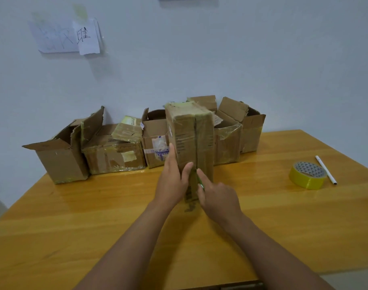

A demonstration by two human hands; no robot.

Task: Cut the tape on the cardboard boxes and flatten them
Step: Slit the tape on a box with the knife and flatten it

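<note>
Landmark: the sealed box [189, 141], standing on end mid-table [95, 206]. Left of it and behind, the row of boxes [114, 149] along the wall, flaps up, not flattened. My left hand [171, 181] clamps the sealed box's left edge, thumb on the front face, so it won't tip or twist under the cut. My right hand [217, 198] is closed around a small green cutter [200, 183], forefinger extended along it, tip at the taped centre seam [194, 143] low down. Far right of the box: tape roll [307, 174] and pen [326, 170], parked clear.
</note>
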